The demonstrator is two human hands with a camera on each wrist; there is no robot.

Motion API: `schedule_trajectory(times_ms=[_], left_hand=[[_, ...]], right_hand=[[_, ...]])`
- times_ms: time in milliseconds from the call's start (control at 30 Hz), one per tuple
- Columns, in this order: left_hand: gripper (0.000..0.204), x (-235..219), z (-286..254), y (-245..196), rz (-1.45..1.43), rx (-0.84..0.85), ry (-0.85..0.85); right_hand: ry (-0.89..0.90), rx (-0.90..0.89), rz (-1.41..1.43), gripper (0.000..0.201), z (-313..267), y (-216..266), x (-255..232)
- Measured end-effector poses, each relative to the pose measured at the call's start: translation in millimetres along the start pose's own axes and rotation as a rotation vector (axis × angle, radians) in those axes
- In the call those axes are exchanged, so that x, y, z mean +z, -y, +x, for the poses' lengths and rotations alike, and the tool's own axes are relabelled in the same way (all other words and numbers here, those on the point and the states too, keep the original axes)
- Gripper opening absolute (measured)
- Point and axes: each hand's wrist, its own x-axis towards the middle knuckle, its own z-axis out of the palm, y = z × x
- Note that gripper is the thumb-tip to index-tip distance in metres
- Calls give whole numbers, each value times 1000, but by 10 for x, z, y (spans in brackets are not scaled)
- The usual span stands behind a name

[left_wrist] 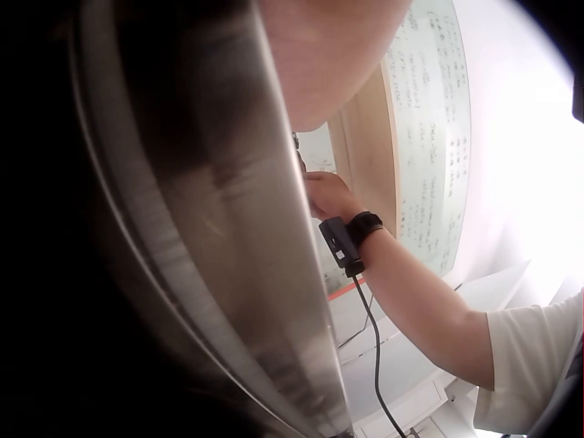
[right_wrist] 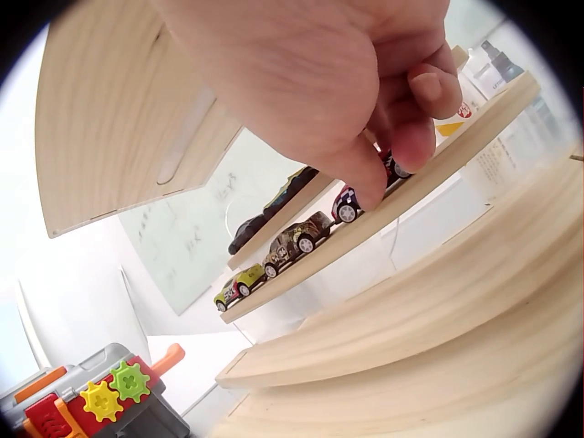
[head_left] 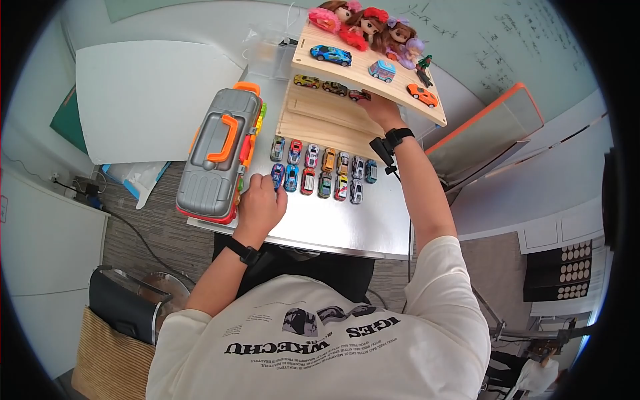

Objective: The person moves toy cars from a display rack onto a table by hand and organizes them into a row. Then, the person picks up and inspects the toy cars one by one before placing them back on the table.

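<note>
In the head view my right hand (head_left: 380,111) reaches under the top board to the tier below. The right wrist view shows its thumb and fingers pinching a dark red car (right_wrist: 347,203), whose wheels are at the tier's surface. A camouflage car (right_wrist: 297,245) and a yellow-green car (right_wrist: 239,286) stand beside it in line. On the metal table, my left hand (head_left: 262,210) has its thumb and index finger around the near end of a blue-purple car (head_left: 278,173), at the left end of the nearer of two car rows.
A grey toolbox (head_left: 220,153) with an orange handle stands left of the cars. The wooden top board (head_left: 360,65) bears dolls (head_left: 370,27), a blue car (head_left: 331,55), a small van (head_left: 382,71) and an orange car (head_left: 422,95). Clear containers (head_left: 270,57) stand behind.
</note>
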Motion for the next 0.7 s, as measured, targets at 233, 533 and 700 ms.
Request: schedule_trajectory(times_ms=[233, 533, 700], left_hand=[[23, 4, 1, -5, -2, -4, 0], [24, 22, -4, 3, 16, -2, 14], [24, 65, -5, 39, 65, 92, -61]], right_hand=[[-240, -92, 2, 49, -151, -44, 59], [181, 221, -134, 34, -1465, 297, -155], [234, 342, -111, 33, -1776, 62, 2]])
